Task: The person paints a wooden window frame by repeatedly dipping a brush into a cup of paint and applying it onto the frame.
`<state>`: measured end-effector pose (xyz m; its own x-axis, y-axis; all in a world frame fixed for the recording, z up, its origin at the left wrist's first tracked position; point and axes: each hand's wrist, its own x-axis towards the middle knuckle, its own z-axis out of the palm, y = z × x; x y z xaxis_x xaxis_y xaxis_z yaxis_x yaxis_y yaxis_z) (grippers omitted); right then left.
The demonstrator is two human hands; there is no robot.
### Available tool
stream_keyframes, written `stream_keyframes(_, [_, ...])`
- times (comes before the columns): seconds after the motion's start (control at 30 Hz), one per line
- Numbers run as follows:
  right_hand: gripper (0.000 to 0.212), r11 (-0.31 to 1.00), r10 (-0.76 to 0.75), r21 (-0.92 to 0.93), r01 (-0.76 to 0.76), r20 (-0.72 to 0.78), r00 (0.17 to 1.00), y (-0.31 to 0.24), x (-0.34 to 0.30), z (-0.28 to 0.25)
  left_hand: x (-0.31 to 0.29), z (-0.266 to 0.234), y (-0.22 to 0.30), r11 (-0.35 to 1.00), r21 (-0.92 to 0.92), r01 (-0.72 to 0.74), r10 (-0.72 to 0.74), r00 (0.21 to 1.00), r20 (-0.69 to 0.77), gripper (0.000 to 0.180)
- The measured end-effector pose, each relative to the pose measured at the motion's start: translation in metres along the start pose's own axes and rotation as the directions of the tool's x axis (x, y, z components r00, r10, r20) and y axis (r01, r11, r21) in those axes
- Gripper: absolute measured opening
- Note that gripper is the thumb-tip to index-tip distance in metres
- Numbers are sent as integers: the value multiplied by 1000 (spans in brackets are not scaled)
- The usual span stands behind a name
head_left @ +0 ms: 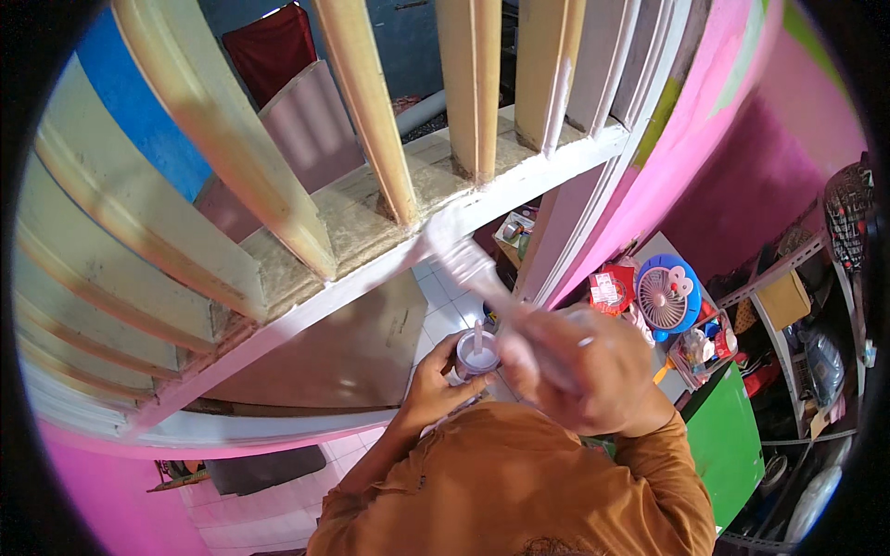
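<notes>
My right hand (593, 366) is closed around the handle of a paintbrush (475, 269), slightly smeared by motion. The brush's pale bristles meet the white front edge of a wooden rail (519, 192), just below the foot of a cream slat (371, 111). Lower down, near my chest, my left hand (436, 382) grips a small clear cup (476, 354) of white paint. A thin pale stick leans in that cup. Dusty, bare-looking patches show on the rail's top between the slats, while its front face is white.
At the right are a blue round fan (666, 295), a small basket of items (702, 347), a green panel (728, 445) and a loaded metal rack (788, 361). A pink wall post (612, 208) borders the rail's right end. Below the rail lies a brown board (324, 347).
</notes>
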<state>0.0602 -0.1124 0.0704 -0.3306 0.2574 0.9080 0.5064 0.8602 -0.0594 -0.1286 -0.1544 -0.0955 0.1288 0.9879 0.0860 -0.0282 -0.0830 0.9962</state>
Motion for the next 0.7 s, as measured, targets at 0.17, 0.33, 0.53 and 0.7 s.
stream_keyframes(0.17, [54, 992, -47, 122, 39, 69, 996, 6, 6, -5, 1, 2, -5, 999, 32, 41, -41, 999, -4, 66])
stream_keyframes(0.33, [24, 980, 181, -82, -180, 4, 983, 32, 11, -17, -3, 6, -7, 1000, 2, 4, -4, 998, -69, 65])
stream_keyframes(0.53, [19, 973, 169, -160, -165, 14, 986, 19, 8, -19, -3, 8, -8, 999, 36, 5, -2, 995, -100, 66])
stream_keyframes(0.7, [28, 994, 55, 94, -63, 79, 995, 7, 10, -1, -4, 6, -13, 995, 100, -19, 27, 996, -82, 65])
